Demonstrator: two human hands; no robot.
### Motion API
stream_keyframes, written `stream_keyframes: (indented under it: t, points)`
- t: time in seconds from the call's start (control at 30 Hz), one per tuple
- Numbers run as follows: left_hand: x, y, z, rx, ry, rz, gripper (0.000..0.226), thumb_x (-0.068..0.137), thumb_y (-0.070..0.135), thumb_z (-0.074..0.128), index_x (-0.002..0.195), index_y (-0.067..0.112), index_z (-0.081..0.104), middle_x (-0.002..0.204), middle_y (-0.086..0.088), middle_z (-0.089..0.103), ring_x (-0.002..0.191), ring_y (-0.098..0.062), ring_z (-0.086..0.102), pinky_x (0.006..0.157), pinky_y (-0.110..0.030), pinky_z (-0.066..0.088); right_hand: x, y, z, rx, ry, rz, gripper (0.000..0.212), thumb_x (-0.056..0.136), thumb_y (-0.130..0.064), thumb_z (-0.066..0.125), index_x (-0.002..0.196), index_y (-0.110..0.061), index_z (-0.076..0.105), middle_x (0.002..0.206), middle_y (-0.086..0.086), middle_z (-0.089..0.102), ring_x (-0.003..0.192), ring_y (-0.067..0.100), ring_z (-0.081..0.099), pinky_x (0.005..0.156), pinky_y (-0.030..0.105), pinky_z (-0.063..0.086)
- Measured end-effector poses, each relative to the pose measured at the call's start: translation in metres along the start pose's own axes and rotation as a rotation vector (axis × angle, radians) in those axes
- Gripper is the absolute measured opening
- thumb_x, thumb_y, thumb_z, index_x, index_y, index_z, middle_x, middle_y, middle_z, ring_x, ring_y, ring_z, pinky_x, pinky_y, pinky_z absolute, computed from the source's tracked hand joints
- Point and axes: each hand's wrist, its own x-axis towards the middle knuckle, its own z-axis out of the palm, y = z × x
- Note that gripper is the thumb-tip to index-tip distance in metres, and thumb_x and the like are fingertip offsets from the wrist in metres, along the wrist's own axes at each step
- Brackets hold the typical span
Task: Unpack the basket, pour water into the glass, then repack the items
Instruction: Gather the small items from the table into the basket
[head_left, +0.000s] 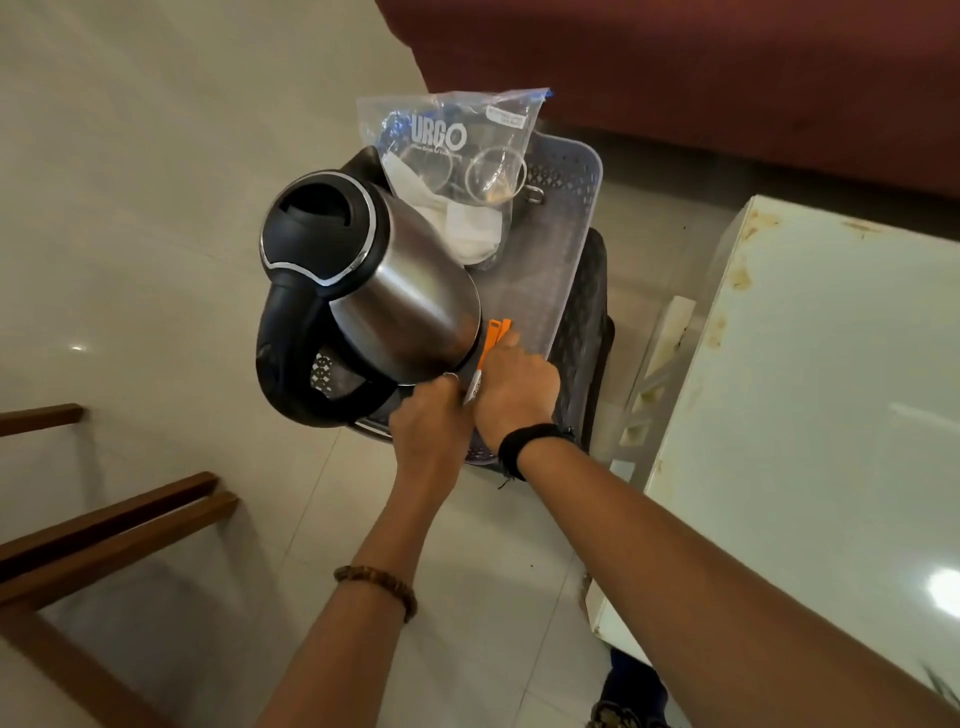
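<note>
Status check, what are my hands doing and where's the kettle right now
Both hands low in the basket: left hand and right hand gripping an orange-handled tool. Kettle in basket, crowding the hands. Bagged glass at far end.

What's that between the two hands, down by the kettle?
In the head view, an orange-handled tool stands between the left hand and right hand, beside the kettle. Which hand grips it is unclear.

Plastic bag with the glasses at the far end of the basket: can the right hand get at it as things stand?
Probably yes. The right hand sits low in the basket on the orange tool; the basket floor up to the plastic bag looks bare. The kettle stands left of that path.
</note>
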Motion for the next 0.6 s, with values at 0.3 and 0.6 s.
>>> stream_keyframes:
  t: [0.3, 0.6]
  points:
    - [-0.035, 0.047, -0.032, -0.143, 0.223, 0.054, 0.017, 0.092, 0.025, 0.049, 0.091, 0.009, 0.056, 0.092, -0.010, 0.062, 0.083, -0.031, 0.061, 0.071, -0.045, 0.051, -0.041, 0.057, -0.038, 0.301, 0.210, -0.257, 0.011, 0.095, -0.016, 0.042, 0.102, -0.008, 0.044, 0.073, 0.006, 0.060, 0.062, 0.030, 0.058, 0.048, 0.027, 0.033]
    - [-0.139, 0.254, 0.035, -0.173, 0.098, 0.641, 0.007, 0.077, 0.004, 0.068, 0.080, 0.009, 0.064, 0.068, -0.005, 0.065, 0.057, -0.020, 0.062, 0.051, -0.023, 0.045, -0.141, 0.319, -0.082, 0.409, 0.343, 0.163, 0.013, 0.092, -0.023, 0.049, 0.089, -0.026, 0.037, 0.064, -0.003, 0.061, 0.045, 0.011, 0.051, 0.045, 0.023, 0.037]
